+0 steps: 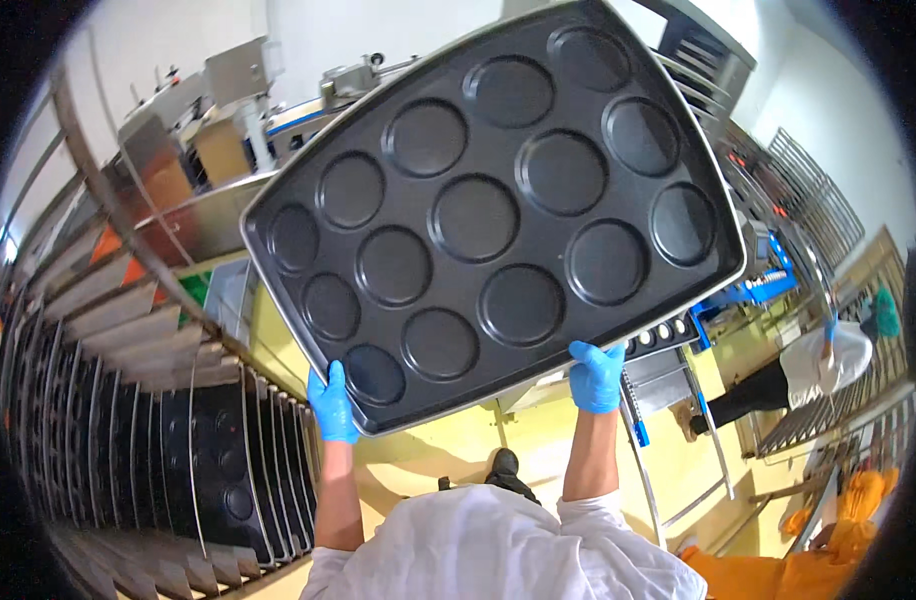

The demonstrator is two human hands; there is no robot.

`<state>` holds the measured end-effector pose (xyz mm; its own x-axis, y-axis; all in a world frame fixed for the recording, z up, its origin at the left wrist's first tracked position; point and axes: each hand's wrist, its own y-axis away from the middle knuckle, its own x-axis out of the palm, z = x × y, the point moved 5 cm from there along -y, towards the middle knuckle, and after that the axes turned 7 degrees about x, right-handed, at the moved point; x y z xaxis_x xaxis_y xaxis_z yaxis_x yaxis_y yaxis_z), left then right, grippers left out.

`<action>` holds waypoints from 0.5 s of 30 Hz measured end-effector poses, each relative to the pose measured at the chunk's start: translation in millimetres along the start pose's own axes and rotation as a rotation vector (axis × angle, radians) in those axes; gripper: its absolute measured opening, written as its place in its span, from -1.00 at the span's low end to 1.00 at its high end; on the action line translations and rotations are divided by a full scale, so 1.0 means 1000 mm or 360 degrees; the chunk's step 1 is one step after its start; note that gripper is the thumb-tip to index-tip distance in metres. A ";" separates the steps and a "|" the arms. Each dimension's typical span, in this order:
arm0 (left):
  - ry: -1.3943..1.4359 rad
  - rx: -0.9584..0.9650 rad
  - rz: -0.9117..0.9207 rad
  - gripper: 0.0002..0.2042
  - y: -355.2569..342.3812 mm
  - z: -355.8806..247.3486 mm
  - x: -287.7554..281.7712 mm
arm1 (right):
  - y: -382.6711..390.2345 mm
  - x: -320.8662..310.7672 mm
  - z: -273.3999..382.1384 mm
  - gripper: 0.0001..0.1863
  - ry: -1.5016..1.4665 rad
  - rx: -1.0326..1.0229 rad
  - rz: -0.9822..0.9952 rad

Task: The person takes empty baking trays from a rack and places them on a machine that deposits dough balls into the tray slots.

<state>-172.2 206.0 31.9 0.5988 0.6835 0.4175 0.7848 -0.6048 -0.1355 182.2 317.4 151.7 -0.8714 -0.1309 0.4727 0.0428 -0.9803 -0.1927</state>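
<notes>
A large black baking tray [458, 290] with rows of round, shallow wells is held up before me, tilted, its left side lower than its right. No food shows in the wells. My left hand [333, 405], in a blue glove, grips the tray's near left corner with the thumb over the rim. Along the near edge, to the right, my right hand [596, 378], also blue-gloved, is closed on the rim. The fingers beneath the tray are hidden on both hands.
At left stands a metal rack [143, 400] holding similar dark trays. Beyond the tray is a steel bench with machinery [243, 100]. A conveyor machine with blue parts [763, 285] stands right, near a person in white [823, 365]; someone in orange [798, 560] is at lower right. The floor [448, 450] is yellow.
</notes>
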 end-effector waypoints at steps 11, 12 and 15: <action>0.0036 -0.0038 0.0874 -0.56 -0.001 0.005 0.304 | -0.108 -0.241 0.053 -0.82 -0.0441 -0.0181 -0.0845; -0.0003 -0.0024 0.0977 -0.56 -0.002 0.009 0.339 | -0.123 -0.269 0.060 -0.84 -0.0463 -0.0167 -0.0926; 0.0002 0.0049 0.1161 -0.59 -0.019 -0.002 0.463 | -0.197 -0.315 0.105 -0.85 -0.0597 -0.0263 -0.0878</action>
<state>89.9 532.8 229.8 0.9709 0.1102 0.2124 0.1901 -0.8944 -0.4048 499.9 536.5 130.6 -0.5148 0.3096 0.7995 -0.4598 -0.8868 0.0473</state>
